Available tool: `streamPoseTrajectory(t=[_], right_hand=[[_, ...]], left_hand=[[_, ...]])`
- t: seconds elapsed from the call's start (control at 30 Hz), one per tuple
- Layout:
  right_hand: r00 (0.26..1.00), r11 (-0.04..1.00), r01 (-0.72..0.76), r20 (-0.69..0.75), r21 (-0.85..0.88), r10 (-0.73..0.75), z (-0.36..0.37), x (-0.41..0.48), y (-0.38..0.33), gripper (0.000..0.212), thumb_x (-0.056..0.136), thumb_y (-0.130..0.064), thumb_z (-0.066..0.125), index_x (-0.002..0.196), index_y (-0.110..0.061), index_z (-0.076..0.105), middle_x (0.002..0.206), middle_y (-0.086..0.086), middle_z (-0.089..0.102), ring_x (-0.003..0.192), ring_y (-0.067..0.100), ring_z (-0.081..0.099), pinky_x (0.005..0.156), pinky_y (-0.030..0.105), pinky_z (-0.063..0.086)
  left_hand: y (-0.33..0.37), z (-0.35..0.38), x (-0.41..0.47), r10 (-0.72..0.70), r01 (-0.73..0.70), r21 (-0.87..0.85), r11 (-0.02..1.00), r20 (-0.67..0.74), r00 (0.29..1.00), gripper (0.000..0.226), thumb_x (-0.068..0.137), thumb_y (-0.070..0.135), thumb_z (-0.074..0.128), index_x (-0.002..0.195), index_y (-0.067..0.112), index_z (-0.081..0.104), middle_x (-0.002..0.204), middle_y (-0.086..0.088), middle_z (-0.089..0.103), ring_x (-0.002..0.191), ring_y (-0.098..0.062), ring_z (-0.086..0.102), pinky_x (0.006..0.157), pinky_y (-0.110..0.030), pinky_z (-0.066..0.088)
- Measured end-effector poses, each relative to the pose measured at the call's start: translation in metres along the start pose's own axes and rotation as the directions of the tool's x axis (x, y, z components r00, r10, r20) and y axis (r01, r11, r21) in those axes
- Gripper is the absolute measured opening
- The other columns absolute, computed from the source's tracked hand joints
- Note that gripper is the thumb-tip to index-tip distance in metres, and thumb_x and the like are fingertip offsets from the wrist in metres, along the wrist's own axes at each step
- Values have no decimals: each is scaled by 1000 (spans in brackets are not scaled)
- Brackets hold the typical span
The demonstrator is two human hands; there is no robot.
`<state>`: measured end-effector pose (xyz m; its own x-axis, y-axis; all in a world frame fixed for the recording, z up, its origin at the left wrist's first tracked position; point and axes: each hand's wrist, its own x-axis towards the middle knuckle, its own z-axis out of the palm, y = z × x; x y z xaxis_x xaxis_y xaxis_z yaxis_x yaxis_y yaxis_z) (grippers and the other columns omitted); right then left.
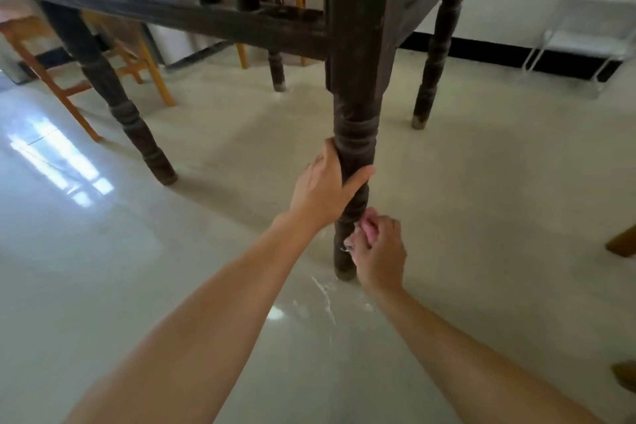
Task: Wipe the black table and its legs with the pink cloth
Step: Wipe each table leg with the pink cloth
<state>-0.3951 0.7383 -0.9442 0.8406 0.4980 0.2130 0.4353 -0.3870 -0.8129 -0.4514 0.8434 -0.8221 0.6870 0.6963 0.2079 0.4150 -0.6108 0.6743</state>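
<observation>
Left hand [325, 188]: wrapped round the near table leg [354, 162] just under its turned ring, thumb across the front, fingers hidden behind the wood. Right hand [377, 251]: lower on the same leg, fingers curled tight round the pink cloth [368, 227], bunched so that only a little pink shows above the knuckles. Cloth pressed against the right side of the leg, a short way above the foot. Both forearms bare, reaching in from the bottom edge.

Black table [179, 12]: seen from low down; top out of view, dark stretcher rail running left from the near leg, three other turned legs standing on the floor behind. Wood looks worn and dusty.

Floor [481, 217]: pale, glossy, with whitish streaks just in front of the leg's foot. Orange wooden chairs [69, 86] behind the table at left. White wire rack [585, 27] against the far wall at right.
</observation>
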Motion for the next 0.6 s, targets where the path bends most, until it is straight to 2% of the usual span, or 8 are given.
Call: streamPoseTrajectory(t=[0.07, 0.13, 0.17, 0.33, 0.4, 0.47, 0.53, 0.6], right_hand=[[992, 998, 63, 109, -24, -60, 15, -29, 3, 12, 89, -16, 67, 99, -10, 64, 104, -4, 51, 70, -4, 48, 62, 0, 34], [965, 990, 134, 233, -48, -119, 23, -50, 11, 10, 90, -19, 66, 97, -13, 66, 101, -8, 48, 73, 0, 48, 60, 0, 34], [963, 990, 138, 240, -41, -125, 25, -52, 15, 11, 90, -20, 66, 98, -13, 66, 101, -9, 48, 75, 3, 49, 60, 1, 34], [998, 999, 30, 61, -32, -28, 2, -8, 33, 9, 90, -21, 65, 96, -14, 66, 106, 0, 58, 80, 10, 55, 65, 6, 34], [999, 996, -33, 7, -81, 34, -17, 9, 49, 15, 92, -26, 63, 99, -13, 64, 108, 4, 58, 80, 12, 55, 69, 16, 41], [992, 983, -123, -40, -138, 119, -28, 23, 61, 21, 94, -26, 61, 105, -9, 62, 111, 9, 56, 82, 16, 55, 74, 24, 42], [990, 979, -143, -33, -145, 140, -24, 25, 63, 22, 94, -27, 61, 108, -10, 61, 112, 9, 55, 84, 17, 56, 76, 26, 43], [989, 987, -133, 48, -93, 138, -7, 7, 54, 20, 94, -27, 62, 107, -12, 62, 112, 3, 53, 82, 14, 58, 71, 21, 46]], left_hand=[[-3, 6, 0, 21, -21, -14, 1000, -26, 999, 57, 89, 53, 56, 125, 13, 38, 122, -10, 61, 106, -30, 60, 86, -41, 49], [-9, 7, -1, 34, -34, -4, 999, -28, 999, 56, 89, 54, 56, 122, 13, 38, 121, -9, 62, 105, -30, 60, 87, -42, 49], [-11, 6, 0, 43, -43, 8, 999, -11, 999, 57, 88, 56, 56, 122, 14, 38, 122, -8, 62, 106, -29, 60, 88, -43, 50], [-13, -2, 8, 41, -43, 26, 999, 72, 997, 66, 84, 59, 58, 127, 15, 36, 124, -8, 61, 111, -31, 58, 93, -50, 48], [-12, -1, 8, 31, -32, 13, 999, 78, 996, 66, 84, 58, 59, 129, 15, 36, 125, -8, 60, 112, -30, 58, 95, -50, 48], [-12, 1, 7, 19, -18, -16, 1000, 74, 997, 66, 84, 56, 60, 129, 15, 35, 126, -9, 59, 114, -30, 57, 96, -48, 47], [-11, 3, 7, -2, 7, -59, 998, 78, 997, 65, 85, 53, 61, 130, 15, 34, 127, -9, 58, 116, -29, 55, 97, -47, 46], [-9, 5, 5, -21, 29, -101, 994, 84, 996, 63, 86, 50, 62, 131, 15, 34, 129, -9, 57, 118, -28, 54, 98, -44, 45]])
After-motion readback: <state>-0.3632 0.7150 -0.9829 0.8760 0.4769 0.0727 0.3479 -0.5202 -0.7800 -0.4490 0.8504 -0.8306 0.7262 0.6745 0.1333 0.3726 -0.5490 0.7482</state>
